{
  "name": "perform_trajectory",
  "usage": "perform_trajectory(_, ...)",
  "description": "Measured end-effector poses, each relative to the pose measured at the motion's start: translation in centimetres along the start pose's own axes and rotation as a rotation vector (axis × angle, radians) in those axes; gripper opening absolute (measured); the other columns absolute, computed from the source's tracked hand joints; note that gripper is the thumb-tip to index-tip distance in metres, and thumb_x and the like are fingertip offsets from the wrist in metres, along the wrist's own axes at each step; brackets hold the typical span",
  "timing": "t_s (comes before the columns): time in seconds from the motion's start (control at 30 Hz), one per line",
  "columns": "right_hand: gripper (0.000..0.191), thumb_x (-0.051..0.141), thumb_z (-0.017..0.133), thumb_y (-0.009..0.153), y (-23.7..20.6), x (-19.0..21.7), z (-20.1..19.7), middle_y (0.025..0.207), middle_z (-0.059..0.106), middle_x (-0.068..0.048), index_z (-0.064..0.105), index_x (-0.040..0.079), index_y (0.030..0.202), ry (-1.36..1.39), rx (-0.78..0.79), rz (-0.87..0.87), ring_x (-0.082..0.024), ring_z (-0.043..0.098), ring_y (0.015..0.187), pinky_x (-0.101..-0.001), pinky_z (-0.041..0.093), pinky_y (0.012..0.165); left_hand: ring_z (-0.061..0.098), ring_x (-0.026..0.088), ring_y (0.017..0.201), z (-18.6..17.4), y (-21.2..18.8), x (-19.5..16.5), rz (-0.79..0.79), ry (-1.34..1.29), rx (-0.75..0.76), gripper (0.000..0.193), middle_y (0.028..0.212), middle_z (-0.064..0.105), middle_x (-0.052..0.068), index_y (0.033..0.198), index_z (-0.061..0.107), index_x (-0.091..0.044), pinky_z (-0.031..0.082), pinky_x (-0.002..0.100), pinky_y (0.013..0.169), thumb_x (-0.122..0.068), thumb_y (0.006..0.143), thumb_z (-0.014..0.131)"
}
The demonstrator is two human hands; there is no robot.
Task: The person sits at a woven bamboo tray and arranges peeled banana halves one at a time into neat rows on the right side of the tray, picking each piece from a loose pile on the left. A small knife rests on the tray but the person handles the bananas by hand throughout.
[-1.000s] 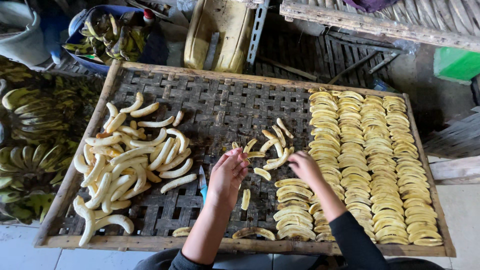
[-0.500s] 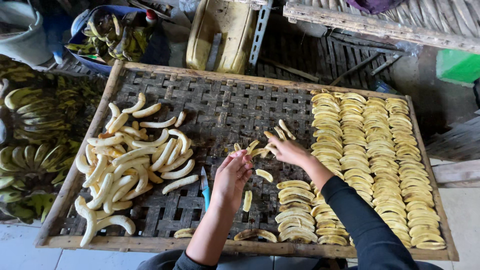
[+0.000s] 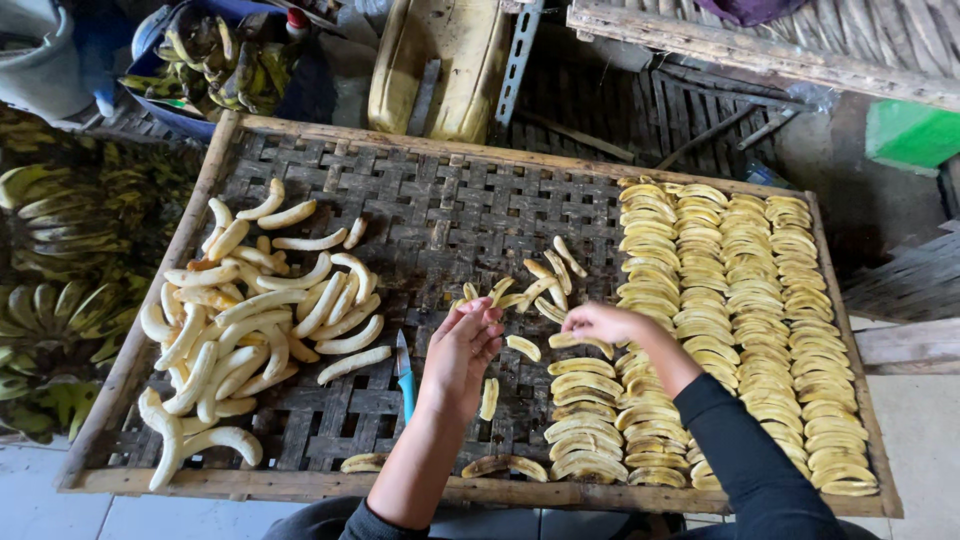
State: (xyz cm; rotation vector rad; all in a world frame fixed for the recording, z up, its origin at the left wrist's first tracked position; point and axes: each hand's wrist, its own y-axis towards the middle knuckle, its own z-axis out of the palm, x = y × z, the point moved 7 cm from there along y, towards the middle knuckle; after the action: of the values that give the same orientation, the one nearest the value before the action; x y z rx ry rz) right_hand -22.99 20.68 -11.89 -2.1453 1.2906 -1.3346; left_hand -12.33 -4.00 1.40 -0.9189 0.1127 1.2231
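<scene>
A woven bamboo tray (image 3: 420,200) lies in front of me. On its left is a heap of peeled whole bananas (image 3: 250,320). Its right side holds neat rows of flat banana slices (image 3: 740,300). My left hand (image 3: 462,350) hovers over the tray's middle with fingers loosely spread, holding nothing, just right of a blue-handled knife (image 3: 404,370). My right hand (image 3: 603,325) pinches a banana slice (image 3: 580,343) at the top of the left-most slice column. Loose slices (image 3: 545,275) lie scattered just beyond both hands.
Bunches of green bananas (image 3: 50,290) lie on the floor to the left. A blue tub of peels (image 3: 215,60) and a yellow jerrycan (image 3: 440,65) stand beyond the tray. A green box (image 3: 912,135) sits at the far right.
My right hand reached up to the loose slices, then came back down to the left-most column with a slice. The left hand stayed near the knife.
</scene>
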Motion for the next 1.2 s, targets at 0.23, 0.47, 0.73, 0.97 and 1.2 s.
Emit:
perform_trajectory(0.23,0.013,0.007,0.071,0.092,-0.1,-0.6,1.9,0.103,0.067,-0.012,0.074,0.006,0.104,-0.047,-0.134,-0.142,-0.020,0.067,0.095,-0.0333,0.055,0.086,0.063,0.010,0.086,-0.1,0.1,0.2,-0.008,0.017,-0.005,0.017,0.098,0.070,-0.001,0.112,0.066,-0.011,0.050,0.027,0.080,-0.020,0.099,0.059)
perform_trajectory(0.47,0.011,0.012,0.072,0.088,-1.6,0.0,1.6,0.094,0.076,-0.006,0.073,0.007,0.098,0.022,-0.275,-0.033,-0.015,0.072,0.087,-0.0295,0.058,0.080,0.063,0.010,0.086,0.0,-0.1,0.1,0.000,0.027,0.001,0.018,0.098,0.070,0.000,0.114,0.065,-0.010,0.050,0.028,0.081,-0.019,0.100,0.058)
perform_trajectory(0.73,0.016,0.023,0.073,0.091,0.2,-0.4,-3.0,0.096,0.075,-0.004,0.070,0.011,0.100,0.083,-0.604,0.104,-0.015,0.071,0.088,-0.0280,0.061,0.082,0.063,0.010,0.085,-0.1,-0.1,0.5,-0.010,0.017,-0.003,0.016,0.099,0.070,0.000,0.112,0.065,-0.011,0.051,0.028,0.080,-0.019,0.099,0.058)
perform_trajectory(0.97,0.033,0.023,0.086,0.077,2.4,3.3,-0.7,0.087,0.067,-0.011,0.061,0.004,0.090,-0.188,-0.652,0.053,-0.026,0.066,0.077,-0.0426,0.054,0.067,0.062,0.011,0.085,-0.3,0.5,0.6,0.012,0.016,0.003,0.016,0.099,0.071,0.000,0.112,0.066,-0.011,0.049,0.028,0.081,-0.018,0.099,0.060)
perform_trajectory(1.2,0.024,0.019,0.071,0.089,-2.1,-0.4,-3.0,0.096,0.074,-0.001,0.065,0.014,0.112,0.237,-0.702,0.044,-0.014,0.071,0.081,-0.0251,0.059,0.068,0.068,0.011,0.090,0.2,0.9,6.3,-0.090,0.330,0.054,0.021,0.103,0.076,0.001,0.110,0.068,-0.010,0.054,0.027,0.085,-0.022,0.097,0.056)
